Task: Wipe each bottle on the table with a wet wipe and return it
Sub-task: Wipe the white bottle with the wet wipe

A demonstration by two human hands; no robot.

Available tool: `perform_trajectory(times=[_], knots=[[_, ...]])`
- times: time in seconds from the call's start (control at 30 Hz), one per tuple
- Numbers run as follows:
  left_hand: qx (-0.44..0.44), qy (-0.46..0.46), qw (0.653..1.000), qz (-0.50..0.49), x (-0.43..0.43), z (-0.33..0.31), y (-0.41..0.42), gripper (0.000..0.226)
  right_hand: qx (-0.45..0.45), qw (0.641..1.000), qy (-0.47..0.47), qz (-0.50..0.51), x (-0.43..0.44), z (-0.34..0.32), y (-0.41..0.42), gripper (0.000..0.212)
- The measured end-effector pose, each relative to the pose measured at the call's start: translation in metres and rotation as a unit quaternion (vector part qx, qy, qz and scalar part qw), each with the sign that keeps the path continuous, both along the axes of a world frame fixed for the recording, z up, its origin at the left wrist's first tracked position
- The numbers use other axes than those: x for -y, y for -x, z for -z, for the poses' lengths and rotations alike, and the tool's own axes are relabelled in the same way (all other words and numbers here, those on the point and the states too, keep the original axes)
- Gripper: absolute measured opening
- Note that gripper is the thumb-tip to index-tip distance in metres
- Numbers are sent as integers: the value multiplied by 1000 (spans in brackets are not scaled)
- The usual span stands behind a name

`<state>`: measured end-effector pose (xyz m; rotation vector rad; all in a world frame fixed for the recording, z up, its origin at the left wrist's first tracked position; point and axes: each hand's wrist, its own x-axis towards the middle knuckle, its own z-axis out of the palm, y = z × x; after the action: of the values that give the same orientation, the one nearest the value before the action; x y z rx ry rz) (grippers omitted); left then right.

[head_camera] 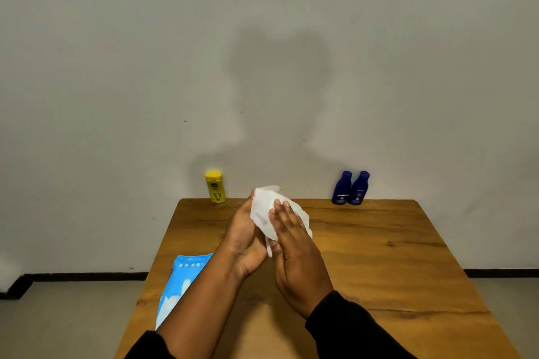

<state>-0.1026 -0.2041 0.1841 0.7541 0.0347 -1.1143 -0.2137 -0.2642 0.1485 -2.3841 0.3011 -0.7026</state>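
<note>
Above the table (379,256), the left hand (248,239) cups a white wet wipe (264,213) while the right hand (297,253) presses straight fingers flat against it; anything wrapped inside is hidden. A yellow bottle (215,187) stands far left, two touching blue bottles (359,189) far right, and a blue wipes pack (180,280) lies near left.

A plain pale wall (116,67) filled the far side, bearing a soft dark shadow (277,81) at its middle. A black skirting strip (87,274) ran along its foot, left and right, above a grey floor (73,323).
</note>
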Motion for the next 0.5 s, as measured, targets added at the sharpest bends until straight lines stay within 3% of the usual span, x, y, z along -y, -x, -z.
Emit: perform_trajectory(times=[0.1, 0.17, 0.27, 0.37, 0.5], knots=[[-47, 18, 998, 27, 0, 0, -3, 60, -7, 993, 111, -45, -7, -1, 1, 52], [-33, 23, 998, 44, -2, -3, -5, 61, -8, 985, 160, -61, -5, -2, 1, 51], [-44, 61, 997, 34, -3, -2, -2, 54, -17, 991, 116, -67, 7, -8, -5, 52], [17, 69, 997, 0, 1, 1, 2, 47, -2, 997, 64, -33, 20, -16, -14, 52], [35, 76, 996, -26, 6, -3, 3, 45, 21, 1000, 5, -11, 27, -24, -22, 52]])
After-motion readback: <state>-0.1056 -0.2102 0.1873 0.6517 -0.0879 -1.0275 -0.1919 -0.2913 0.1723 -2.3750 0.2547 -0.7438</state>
